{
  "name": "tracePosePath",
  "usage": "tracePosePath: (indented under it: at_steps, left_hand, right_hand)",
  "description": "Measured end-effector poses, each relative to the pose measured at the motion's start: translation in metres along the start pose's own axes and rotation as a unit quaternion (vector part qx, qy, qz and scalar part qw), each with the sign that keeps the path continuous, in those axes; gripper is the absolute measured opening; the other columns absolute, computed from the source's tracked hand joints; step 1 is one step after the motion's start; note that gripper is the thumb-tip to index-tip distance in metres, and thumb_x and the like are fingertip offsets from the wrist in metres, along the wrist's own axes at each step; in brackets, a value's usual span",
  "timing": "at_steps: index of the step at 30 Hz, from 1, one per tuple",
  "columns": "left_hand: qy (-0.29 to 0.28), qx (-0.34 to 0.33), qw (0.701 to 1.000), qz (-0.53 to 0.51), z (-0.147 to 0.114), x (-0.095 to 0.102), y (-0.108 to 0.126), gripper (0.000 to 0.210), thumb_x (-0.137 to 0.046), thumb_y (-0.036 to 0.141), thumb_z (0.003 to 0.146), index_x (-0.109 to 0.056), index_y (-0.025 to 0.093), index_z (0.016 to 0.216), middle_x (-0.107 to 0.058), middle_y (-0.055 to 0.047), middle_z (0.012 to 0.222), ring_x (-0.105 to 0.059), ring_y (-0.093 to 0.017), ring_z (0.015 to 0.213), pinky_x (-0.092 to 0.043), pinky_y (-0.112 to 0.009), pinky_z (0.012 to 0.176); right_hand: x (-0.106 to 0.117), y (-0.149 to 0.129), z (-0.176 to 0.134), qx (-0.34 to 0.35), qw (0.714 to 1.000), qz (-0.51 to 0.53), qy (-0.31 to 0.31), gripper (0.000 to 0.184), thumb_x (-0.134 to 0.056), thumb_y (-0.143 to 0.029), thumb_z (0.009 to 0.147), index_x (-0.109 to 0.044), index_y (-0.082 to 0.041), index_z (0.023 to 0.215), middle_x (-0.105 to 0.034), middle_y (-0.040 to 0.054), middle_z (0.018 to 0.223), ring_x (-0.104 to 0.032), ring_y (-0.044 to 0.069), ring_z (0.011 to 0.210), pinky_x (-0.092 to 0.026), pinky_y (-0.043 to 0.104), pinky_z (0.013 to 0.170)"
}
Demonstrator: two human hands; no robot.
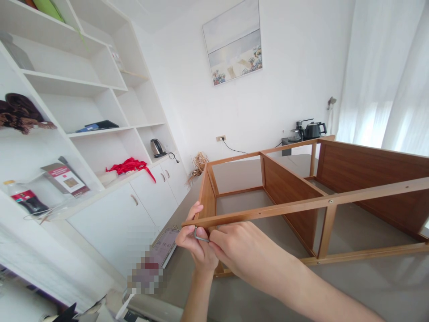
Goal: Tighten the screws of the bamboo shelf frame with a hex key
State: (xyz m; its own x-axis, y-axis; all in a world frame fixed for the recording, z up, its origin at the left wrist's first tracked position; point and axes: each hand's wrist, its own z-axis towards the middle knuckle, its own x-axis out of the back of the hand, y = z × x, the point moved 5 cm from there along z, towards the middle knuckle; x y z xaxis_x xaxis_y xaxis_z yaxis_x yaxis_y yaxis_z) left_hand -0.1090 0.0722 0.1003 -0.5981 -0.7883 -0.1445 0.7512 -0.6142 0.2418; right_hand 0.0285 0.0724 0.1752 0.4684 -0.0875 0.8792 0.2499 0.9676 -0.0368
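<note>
A brown wooden shelf frame (234, 215) lies on its side on the grey table, its panels standing between the rails. My left hand (201, 252) is closed around the frame's near left corner, with one finger showing above the rail and the others below it. Just under that corner, my right hand (239, 243) pinches the long arm of a bent metal hex key (201, 238). The key's short end points up at the rail's underside, close to my left fingers. Whether it sits in a screw head is hidden.
A phone (167, 243) showing a timer lies on the table (251, 297) left of my hands. White shelving (100, 85) lines the left wall. A black kettle (313, 130) stands behind the frame. Bolt heads show on the frame's front rail.
</note>
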Motion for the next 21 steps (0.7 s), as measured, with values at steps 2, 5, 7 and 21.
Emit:
tracePosePath:
  at_steps: [2, 5, 7, 21]
  left_hand:
    - [0.002, 0.002, 1.000, 0.001, -0.001, 0.000, -0.001, 0.011, -0.040, 0.030, 0.110, -0.030, 0.028, 0.113, -0.064, -0.012, 0.128, -0.063, -0.022, 0.125, -0.046, -0.060, 0.108]
    - [0.003, 0.026, 1.000, 0.000, -0.003, 0.001, -0.002, 0.011, -0.042, 0.028, 0.110, -0.031, 0.028, 0.114, -0.063, -0.011, 0.127, -0.063, -0.022, 0.125, -0.048, -0.058, 0.107]
    - [0.004, 0.036, 0.999, 0.001, -0.005, 0.002, -0.003, 0.012, -0.042, 0.026, 0.109, -0.031, 0.028, 0.114, -0.063, -0.011, 0.126, -0.063, -0.021, 0.125, -0.049, -0.057, 0.106]
    - [0.000, 0.008, 1.000, 0.003, 0.002, -0.001, 0.005, 0.027, -0.048, 0.012, 0.102, -0.029, 0.028, 0.112, -0.062, -0.011, 0.131, -0.063, -0.021, 0.125, -0.048, -0.061, 0.107]
  right_hand:
    - [0.004, -0.001, -0.001, 0.002, 1.000, 0.001, -0.022, 0.016, -0.064, -0.005, 0.096, -0.061, -0.017, 0.086, -0.068, -0.0013, 0.078, -0.059, 0.012, 0.063, -0.024, 0.031, 0.056]
    - [0.008, -0.001, -0.002, 0.003, 0.999, 0.001, -0.045, 0.020, -0.067, 0.001, 0.088, -0.060, -0.017, 0.086, -0.066, -0.0028, 0.076, -0.057, 0.012, 0.062, -0.024, 0.030, 0.055]
    - [0.009, -0.002, -0.003, 0.005, 0.999, 0.000, -0.046, 0.022, -0.068, 0.003, 0.087, -0.060, -0.017, 0.084, -0.064, -0.0033, 0.075, -0.055, 0.012, 0.060, -0.024, 0.030, 0.054]
    - [0.020, 0.002, -0.005, -0.007, 0.999, 0.001, 0.040, 0.016, -0.062, -0.010, 0.101, -0.061, -0.017, 0.086, -0.059, 0.0009, 0.086, -0.054, 0.016, 0.077, -0.042, 0.031, 0.065]
